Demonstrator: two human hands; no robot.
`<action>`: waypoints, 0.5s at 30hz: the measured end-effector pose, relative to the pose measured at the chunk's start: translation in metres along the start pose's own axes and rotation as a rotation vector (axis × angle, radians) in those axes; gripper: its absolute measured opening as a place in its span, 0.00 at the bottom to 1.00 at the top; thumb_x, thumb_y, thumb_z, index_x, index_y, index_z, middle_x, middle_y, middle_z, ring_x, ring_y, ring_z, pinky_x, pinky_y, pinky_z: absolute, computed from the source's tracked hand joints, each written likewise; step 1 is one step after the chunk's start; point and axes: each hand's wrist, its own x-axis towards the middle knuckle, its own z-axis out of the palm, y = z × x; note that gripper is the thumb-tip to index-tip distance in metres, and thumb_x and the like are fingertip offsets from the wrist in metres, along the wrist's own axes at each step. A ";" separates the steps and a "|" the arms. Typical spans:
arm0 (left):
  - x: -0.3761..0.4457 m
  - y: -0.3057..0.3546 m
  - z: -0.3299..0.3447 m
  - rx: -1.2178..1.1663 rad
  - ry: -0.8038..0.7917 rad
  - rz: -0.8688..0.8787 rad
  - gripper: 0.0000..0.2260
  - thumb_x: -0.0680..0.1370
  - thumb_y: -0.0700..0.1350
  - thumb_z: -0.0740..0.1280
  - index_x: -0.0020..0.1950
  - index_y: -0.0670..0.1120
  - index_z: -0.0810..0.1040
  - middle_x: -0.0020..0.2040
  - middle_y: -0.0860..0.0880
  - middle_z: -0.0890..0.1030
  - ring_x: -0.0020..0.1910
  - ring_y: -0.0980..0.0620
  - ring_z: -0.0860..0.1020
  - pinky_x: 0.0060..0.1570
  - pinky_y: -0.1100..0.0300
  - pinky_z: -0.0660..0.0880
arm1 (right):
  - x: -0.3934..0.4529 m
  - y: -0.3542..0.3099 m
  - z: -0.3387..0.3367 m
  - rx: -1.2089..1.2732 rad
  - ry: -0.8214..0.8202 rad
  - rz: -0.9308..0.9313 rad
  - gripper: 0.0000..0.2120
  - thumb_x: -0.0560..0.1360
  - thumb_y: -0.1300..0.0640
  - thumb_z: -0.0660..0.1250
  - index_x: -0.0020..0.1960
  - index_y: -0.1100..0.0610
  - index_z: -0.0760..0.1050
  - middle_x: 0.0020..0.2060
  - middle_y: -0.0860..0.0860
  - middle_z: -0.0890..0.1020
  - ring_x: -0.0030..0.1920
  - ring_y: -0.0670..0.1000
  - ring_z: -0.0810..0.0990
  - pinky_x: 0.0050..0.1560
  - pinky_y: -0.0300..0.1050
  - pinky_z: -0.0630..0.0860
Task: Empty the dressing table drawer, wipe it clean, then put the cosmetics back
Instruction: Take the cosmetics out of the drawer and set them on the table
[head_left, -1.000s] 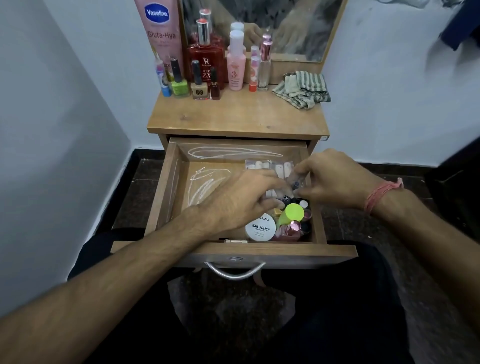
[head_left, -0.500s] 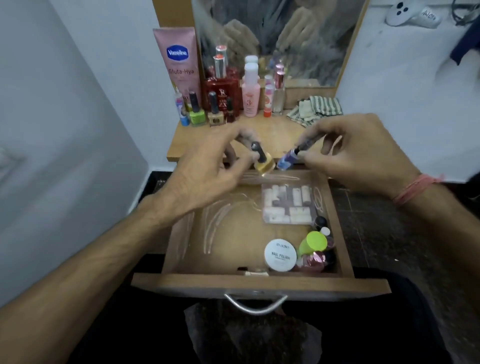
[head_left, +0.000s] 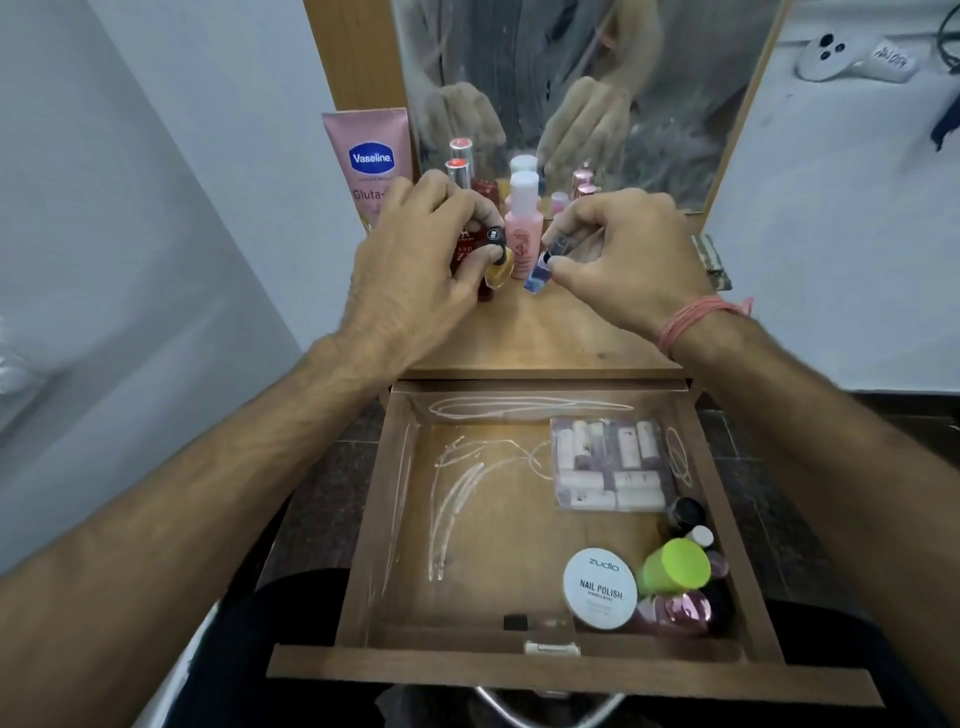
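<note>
The wooden drawer (head_left: 395, 525) is pulled open below the table top (head_left: 545, 338). White streaks mark its bare floor. A clear pack of small tubes (head_left: 608, 465), a round white nail polish tin (head_left: 601, 588), a lime-green cap (head_left: 675, 566) and several small bottles lie along its right side. Above the table top, my left hand (head_left: 415, 275) pinches a yellow nail polish bottle (head_left: 500, 273) by its black cap. My right hand (head_left: 623, 260) pinches a blue nail polish bottle (head_left: 537, 275).
A pink Vaseline tube (head_left: 369, 161), a red perfume bottle (head_left: 462, 244), a pink bottle with a white cap (head_left: 522, 228) and other small bottles stand at the back before the mirror (head_left: 597, 78). A striped cloth (head_left: 714, 262) lies at the right. Walls close in on both sides.
Both hands have lifted out of the drawer with one small bottle each and carried them up and back over the table top. The view has tilted upward.
</note>
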 end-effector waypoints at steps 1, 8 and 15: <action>0.001 -0.001 0.002 0.002 0.014 -0.003 0.12 0.83 0.55 0.74 0.65 0.53 0.82 0.62 0.53 0.78 0.67 0.49 0.72 0.58 0.57 0.72 | 0.002 0.002 0.003 -0.007 -0.004 0.005 0.07 0.70 0.56 0.76 0.47 0.48 0.87 0.38 0.43 0.86 0.41 0.43 0.84 0.50 0.47 0.85; 0.003 -0.005 0.012 0.020 0.041 0.020 0.13 0.81 0.55 0.76 0.64 0.53 0.84 0.60 0.52 0.77 0.64 0.47 0.72 0.59 0.53 0.75 | 0.011 0.008 0.017 0.007 -0.028 0.028 0.07 0.71 0.55 0.77 0.49 0.48 0.87 0.38 0.41 0.85 0.42 0.42 0.84 0.52 0.46 0.85; 0.009 -0.008 0.024 0.088 0.024 0.007 0.15 0.81 0.59 0.76 0.65 0.54 0.84 0.62 0.50 0.75 0.64 0.46 0.71 0.60 0.53 0.73 | 0.015 0.009 0.022 0.033 -0.050 0.044 0.11 0.73 0.56 0.76 0.55 0.47 0.85 0.39 0.42 0.85 0.42 0.41 0.84 0.52 0.46 0.85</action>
